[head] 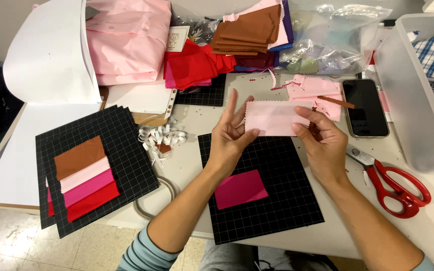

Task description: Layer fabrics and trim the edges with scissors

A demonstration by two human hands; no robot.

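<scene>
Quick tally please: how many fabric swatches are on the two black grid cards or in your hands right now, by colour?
Brown swatch: 1, left card
Pale pink swatches: 2, one on the left card, one held by both hands
Magenta swatches: 2, one on the left card, one on the front card
Red swatch: 1, left card
Total: 6

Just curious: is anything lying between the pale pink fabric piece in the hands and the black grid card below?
Nothing visible. Both hands hold the pale pink swatch above the black grid card; only a magenta swatch lies lower on the card.
</scene>
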